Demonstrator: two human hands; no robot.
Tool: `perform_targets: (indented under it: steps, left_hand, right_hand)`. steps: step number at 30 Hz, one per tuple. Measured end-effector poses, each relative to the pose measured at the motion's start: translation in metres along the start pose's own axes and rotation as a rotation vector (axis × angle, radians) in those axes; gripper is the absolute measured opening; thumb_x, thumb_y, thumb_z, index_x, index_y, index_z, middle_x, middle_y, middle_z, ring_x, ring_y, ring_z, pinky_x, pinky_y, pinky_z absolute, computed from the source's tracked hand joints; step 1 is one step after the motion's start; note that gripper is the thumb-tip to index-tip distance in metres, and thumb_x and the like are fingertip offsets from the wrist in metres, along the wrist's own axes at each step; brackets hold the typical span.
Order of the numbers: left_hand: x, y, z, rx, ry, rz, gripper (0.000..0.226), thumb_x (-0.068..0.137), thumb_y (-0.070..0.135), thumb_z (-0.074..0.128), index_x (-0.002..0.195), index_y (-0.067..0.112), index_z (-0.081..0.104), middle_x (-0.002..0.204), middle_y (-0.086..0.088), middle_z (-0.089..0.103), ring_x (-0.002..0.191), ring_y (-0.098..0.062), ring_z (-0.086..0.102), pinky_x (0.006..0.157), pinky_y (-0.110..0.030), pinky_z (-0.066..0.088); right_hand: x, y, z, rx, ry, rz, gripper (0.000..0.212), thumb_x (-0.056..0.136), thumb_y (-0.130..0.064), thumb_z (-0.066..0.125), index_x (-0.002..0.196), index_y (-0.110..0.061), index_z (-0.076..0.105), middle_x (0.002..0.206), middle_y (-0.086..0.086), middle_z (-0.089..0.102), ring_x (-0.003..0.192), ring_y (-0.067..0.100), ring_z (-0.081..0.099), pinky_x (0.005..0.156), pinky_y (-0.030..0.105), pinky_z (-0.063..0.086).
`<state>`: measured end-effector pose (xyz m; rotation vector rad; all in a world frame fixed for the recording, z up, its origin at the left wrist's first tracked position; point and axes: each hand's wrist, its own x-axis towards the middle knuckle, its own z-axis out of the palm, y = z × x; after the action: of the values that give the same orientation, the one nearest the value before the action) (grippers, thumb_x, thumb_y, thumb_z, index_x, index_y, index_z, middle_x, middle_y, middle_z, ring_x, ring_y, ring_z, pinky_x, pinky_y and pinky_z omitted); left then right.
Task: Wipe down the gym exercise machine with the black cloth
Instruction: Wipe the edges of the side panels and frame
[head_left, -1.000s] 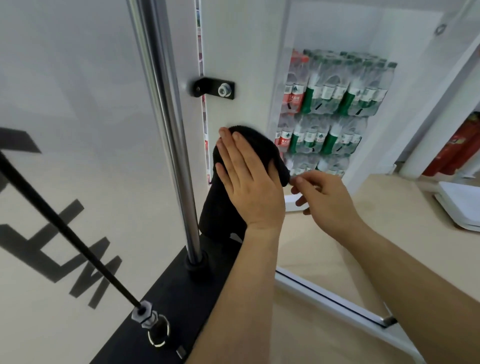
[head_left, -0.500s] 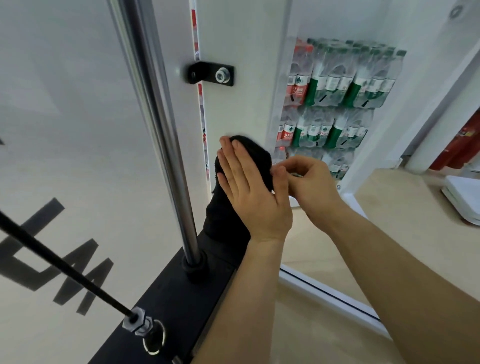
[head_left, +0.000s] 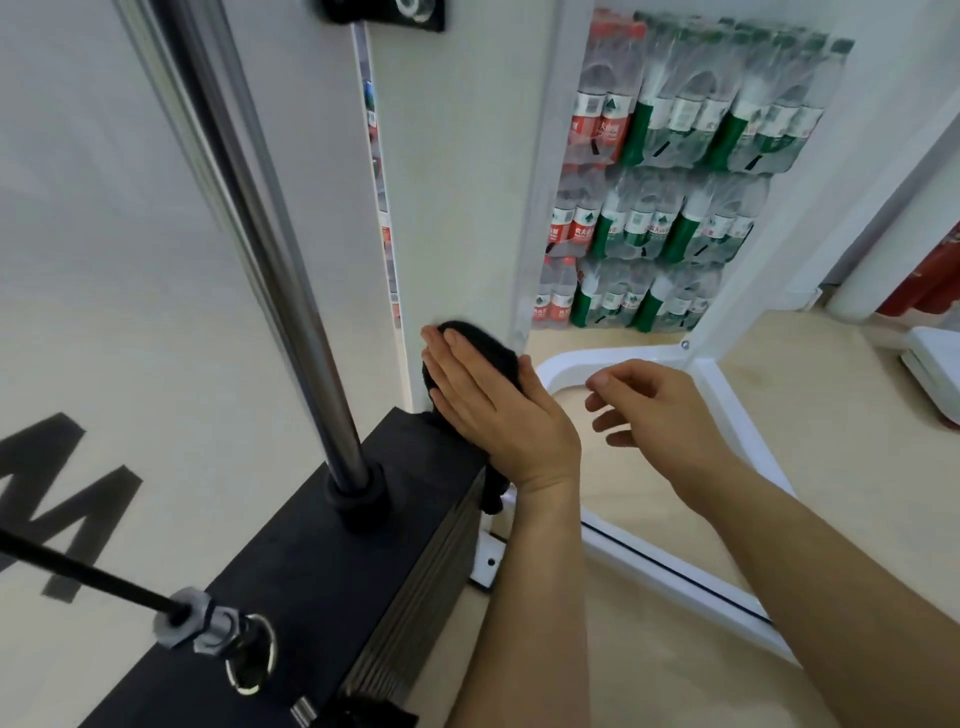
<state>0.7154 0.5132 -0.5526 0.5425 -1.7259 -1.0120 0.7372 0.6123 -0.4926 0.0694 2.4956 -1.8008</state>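
At 7 o'clock sits the weight stack (head_left: 311, 566). Our left hand (head_left: 498, 415), grip flat and released, presses the black cloth (head_left: 485, 349) lower on the white upright (head_left: 457, 208) than before. At 3 o'clock our right hand (head_left: 660, 415) has let go, seemingly empty. Water bottles (head_left: 675, 156) stand at 1 o'clock.

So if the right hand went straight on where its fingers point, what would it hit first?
Likely the left hand, pressing the black cloth flat on the machine's white upright; depth between hands is unclear.
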Motion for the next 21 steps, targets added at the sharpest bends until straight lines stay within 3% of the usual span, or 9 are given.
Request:
perform_targets:
  steps: [5,12,16,19,21]
  left_hand:
    - [-0.023,-0.022,-0.003,-0.023,-0.088,-0.058,0.057,0.106,0.036,0.03,0.156,0.013,0.014,0.165,-0.011,0.014,0.153,-0.029,0.014,0.121,-0.056,0.02]
    - [0.009,0.018,-0.007,-0.113,-0.008,0.043,0.067,0.105,0.043,0.018,0.152,-0.005,0.024,0.161,-0.019,0.028,0.151,-0.029,0.022,0.12,-0.05,0.024]
    - [-0.017,-0.027,-0.001,-0.063,-0.016,0.096,0.055,0.106,0.031,0.026,0.153,0.003,0.019,0.161,-0.02,0.023,0.152,-0.032,0.018,0.121,-0.052,0.02]
    - [-0.042,-0.066,0.004,-0.041,-0.115,0.067,0.056,0.106,0.033,0.024,0.158,0.02,0.005,0.167,-0.002,0.001,0.154,-0.022,0.001,0.123,-0.05,0.017]
    - [-0.057,-0.08,0.006,0.027,-0.125,-0.036,0.058,0.106,0.04,0.021,0.158,0.029,-0.003,0.167,0.004,-0.002,0.154,-0.024,0.011,0.121,-0.047,0.026]
  right_hand:
    - [-0.012,0.027,0.0,-0.02,-0.001,0.045,0.018,0.1,-0.022,0.057,0.091,-0.014,0.072,0.082,0.003,0.073,0.068,0.017,0.067,0.064,0.03,0.053]
    - [-0.011,0.03,0.002,-0.01,0.005,0.046,0.024,0.101,-0.022,0.051,0.094,-0.014,0.072,0.085,0.004,0.074,0.07,0.017,0.069,0.069,0.037,0.055]
    - [-0.007,0.051,0.013,0.034,0.002,0.081,0.024,0.102,-0.019,0.049,0.093,-0.011,0.07,0.085,0.007,0.074,0.067,0.016,0.067,0.067,0.035,0.053]
    - [-0.009,0.082,0.022,0.043,-0.014,0.126,0.025,0.101,-0.018,0.049,0.092,-0.009,0.07,0.084,0.01,0.073,0.066,0.017,0.064,0.065,0.034,0.05]
    - [-0.014,0.104,0.025,0.047,-0.025,0.154,0.026,0.102,-0.017,0.049,0.09,-0.009,0.07,0.082,0.009,0.072,0.066,0.017,0.063,0.062,0.032,0.05]
